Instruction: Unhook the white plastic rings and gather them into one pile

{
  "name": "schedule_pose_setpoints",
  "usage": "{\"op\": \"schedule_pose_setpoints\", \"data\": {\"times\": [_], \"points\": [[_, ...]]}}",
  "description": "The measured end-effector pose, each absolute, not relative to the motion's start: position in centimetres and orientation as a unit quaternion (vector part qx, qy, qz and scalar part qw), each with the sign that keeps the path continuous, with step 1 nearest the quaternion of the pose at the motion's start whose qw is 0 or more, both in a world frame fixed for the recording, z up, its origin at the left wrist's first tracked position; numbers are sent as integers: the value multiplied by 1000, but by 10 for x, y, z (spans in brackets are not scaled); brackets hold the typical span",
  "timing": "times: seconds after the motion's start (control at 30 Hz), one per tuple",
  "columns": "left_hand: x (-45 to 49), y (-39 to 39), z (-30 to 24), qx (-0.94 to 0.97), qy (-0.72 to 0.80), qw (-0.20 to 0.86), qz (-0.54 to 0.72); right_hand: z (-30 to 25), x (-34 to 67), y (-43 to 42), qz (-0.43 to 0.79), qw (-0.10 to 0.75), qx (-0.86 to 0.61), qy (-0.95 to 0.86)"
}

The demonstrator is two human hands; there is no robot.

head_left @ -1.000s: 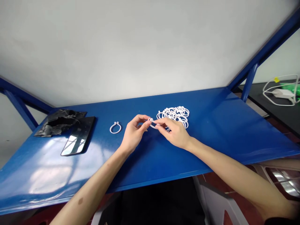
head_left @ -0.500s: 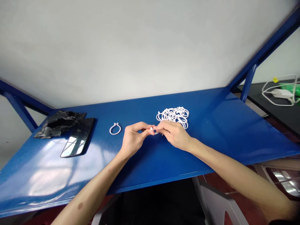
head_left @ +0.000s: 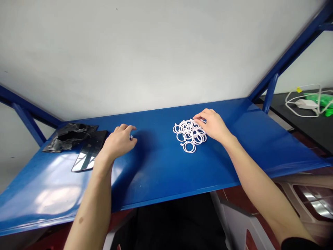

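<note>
Fingertips of the right hand [head_left: 213, 125] curl down onto the far right edge of the pile of white rings [head_left: 190, 133], pinching at one loop there, though from this angle it is hard to tell whether a ring is truly caught or only touched. Left of the pile, well apart from it, the left hand [head_left: 118, 141] lies knuckles-up on the blue table [head_left: 161, 173] with its fingers bent under; something small shows at the fingertips, most likely a ring pressed beneath them, but the hand hides it, so I cannot say what it grips.

To do the pick cleanly, the right hand should single out one ring on the outer rim of the pile and lift it straight up, so that tangled neighbours fall away rather than trail along. A light pinch on the band will do.

Both forearms reach forward from the near edge of the table, spread wide, the right wrist cocked slightly so the fingers point back toward the pile. Farther left of the pile, beyond the left hand, a dark phone [head_left: 90, 154] lies flat just beside a crumpled black bag [head_left: 69, 135].
</note>
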State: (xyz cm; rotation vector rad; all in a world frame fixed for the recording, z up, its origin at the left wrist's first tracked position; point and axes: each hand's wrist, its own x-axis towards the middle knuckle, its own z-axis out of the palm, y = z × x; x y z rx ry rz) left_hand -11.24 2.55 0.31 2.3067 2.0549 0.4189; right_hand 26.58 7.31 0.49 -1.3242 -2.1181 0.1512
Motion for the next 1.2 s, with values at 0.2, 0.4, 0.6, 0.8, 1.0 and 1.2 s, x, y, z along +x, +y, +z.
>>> {"op": "schedule_pose_setpoints", "data": {"times": [0.2,0.4,0.6,0.8,1.0,1.2], "points": [[-137,36,-22,765,621,18,168,5,282,78,113,233,-492,-831],[-109,35,-16,775,592,76,210,9,273,73,76,273,-503,-816],[-50,17,-4,788,517,141,304,9,232,43,67,356,-407,-838],[-13,-3,-7,766,455,212,401,-9,195,13,189,333,-329,-863],[-6,-6,-13,656,469,389,446,-10,198,13,246,410,-345,-807],[-6,-5,-9,602,444,505,431,-6,198,14,258,406,-346,-806]]}}
